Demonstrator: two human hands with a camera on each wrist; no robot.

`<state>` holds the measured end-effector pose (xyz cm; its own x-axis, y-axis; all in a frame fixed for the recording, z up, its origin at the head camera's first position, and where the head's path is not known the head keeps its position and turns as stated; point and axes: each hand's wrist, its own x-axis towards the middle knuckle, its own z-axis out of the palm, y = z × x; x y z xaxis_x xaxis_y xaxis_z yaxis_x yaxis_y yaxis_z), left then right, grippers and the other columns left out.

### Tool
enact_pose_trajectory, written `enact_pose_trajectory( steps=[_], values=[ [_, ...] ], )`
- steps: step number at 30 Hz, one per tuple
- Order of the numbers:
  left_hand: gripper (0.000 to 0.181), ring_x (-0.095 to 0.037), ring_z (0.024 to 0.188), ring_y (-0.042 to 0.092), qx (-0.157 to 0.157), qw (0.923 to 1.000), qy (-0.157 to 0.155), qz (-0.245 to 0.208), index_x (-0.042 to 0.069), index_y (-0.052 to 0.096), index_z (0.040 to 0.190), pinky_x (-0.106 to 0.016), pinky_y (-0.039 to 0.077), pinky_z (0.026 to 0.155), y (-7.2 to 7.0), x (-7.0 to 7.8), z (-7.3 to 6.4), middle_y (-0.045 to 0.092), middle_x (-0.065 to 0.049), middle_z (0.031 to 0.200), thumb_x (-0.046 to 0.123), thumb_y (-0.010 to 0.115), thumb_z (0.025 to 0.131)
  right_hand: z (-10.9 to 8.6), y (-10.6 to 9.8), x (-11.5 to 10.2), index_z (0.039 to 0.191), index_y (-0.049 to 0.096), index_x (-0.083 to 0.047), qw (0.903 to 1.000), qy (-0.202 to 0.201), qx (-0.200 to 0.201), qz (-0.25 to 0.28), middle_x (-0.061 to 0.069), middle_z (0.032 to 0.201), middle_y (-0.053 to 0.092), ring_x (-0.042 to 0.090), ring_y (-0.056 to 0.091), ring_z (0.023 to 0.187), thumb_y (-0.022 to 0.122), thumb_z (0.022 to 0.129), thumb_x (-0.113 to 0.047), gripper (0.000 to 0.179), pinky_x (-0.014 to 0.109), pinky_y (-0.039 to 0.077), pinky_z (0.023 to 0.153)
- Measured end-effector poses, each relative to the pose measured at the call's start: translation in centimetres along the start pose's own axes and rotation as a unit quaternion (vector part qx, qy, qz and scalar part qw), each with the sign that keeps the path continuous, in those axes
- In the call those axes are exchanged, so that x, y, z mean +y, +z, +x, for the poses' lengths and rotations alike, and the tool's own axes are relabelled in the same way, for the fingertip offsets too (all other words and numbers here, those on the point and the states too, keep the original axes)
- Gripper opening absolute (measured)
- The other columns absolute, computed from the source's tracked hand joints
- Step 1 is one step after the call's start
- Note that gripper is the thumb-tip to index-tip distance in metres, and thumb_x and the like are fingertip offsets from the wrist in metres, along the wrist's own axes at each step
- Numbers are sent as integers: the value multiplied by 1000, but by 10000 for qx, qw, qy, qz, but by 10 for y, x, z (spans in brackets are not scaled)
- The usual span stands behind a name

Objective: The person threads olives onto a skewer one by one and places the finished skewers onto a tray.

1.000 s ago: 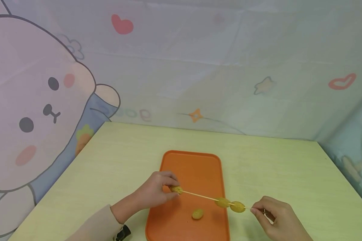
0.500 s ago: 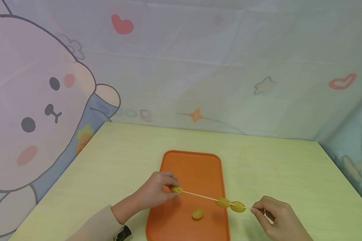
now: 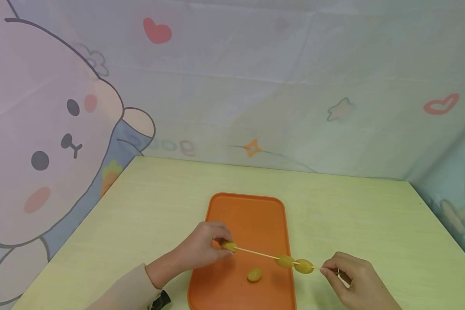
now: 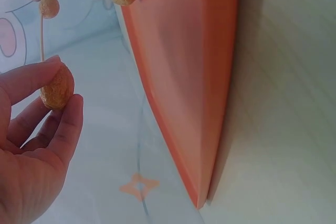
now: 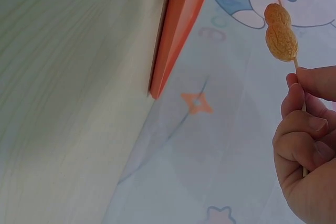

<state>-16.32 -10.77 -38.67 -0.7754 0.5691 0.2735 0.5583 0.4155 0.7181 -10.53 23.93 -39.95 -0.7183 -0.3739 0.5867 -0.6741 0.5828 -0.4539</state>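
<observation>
Left hand (image 3: 201, 249): we pinch one ball (image 4: 58, 88) at one end of the stick (image 3: 256, 252).
Right hand (image 3: 354, 275): we grip the stick toward its other end, hands well apart.
Stick: above the tray (image 3: 252, 215), bearing two touching balls (image 3: 304, 266).
Tray: holds a loose ball (image 3: 254, 275).

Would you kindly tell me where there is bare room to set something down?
The table is bare right of the orange tray, beyond the right hand, and between tray and printed backdrop. So is the tray's far end. Its nearer part is crowded: left hand, skewer, loose oval puff.
</observation>
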Motion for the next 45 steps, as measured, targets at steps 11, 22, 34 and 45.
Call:
enact_pose_trajectory(
  steps=[11,22,34,45],
  values=[
    [14,-4,77,59,-55,9999,-91,-16,5,72,87,-29,57,71,1,1,0,64,2,87,-1,79,76,0,0,0,81,63,-27,9998,-135,21,124,-20,70,49,-7,35,56,76,67,15,46,7,31,48],
    [13,-5,76,58,-52,9997,-216,-43,5,72,86,-30,56,70,2,5,0,64,2,87,-1,79,76,2,1,-2,80,64,-28,10000,-40,-25,71,-20,70,49,-6,36,56,76,69,13,44,7,31,48],
    [12,-4,74,58,-61,9998,-181,-66,5,72,85,-32,57,68,4,5,2,64,1,86,0,79,76,5,4,-3,80,64,-27,9999,-34,-42,132,-20,70,50,-7,36,56,76,70,12,43,7,31,48],
    [12,-4,73,57,25,9999,-117,43,4,73,84,-29,56,67,5,6,2,64,0,86,1,80,76,7,7,-4,80,64,-27,9998,-85,-19,173,-20,71,50,-7,36,57,76,71,12,42,7,32,48]
  ],
)
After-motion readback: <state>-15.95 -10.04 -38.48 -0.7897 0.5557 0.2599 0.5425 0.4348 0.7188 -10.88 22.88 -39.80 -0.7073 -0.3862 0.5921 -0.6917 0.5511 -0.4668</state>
